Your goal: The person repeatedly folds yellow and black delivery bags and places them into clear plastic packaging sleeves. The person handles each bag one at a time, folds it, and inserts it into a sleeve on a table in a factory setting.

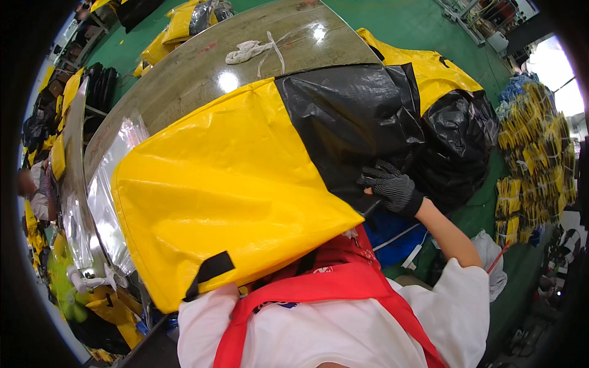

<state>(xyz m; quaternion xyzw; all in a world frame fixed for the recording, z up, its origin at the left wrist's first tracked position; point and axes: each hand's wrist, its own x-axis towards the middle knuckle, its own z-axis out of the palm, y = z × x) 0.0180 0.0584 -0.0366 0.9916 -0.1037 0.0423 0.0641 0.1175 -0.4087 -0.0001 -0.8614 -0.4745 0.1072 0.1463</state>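
Note:
A large yellow and black sheet cover (pixel 221 165) lies spread over the table in front of me, its surface creased and shiny. A short black strap (pixel 215 270) sits near its closest corner. My right hand (pixel 392 187), in a dark grey knit glove with a bare fingertip, rests on the black part close to the right edge. Its fingers are stretched out over the material. My left arm goes under the yellow near edge, where the cover hides the hand.
A pale worn tabletop (pixel 307 37) carries a white cord bundle (pixel 245 52). Clear plastic bags (pixel 107 190) lie at the left. Another yellow and black cover (pixel 457 141) drapes at the right. Tied yellow bundles (pixel 534 153) are stacked farther right on the green floor (pixel 423 24). A green fan (pixel 67 282) stands lower left.

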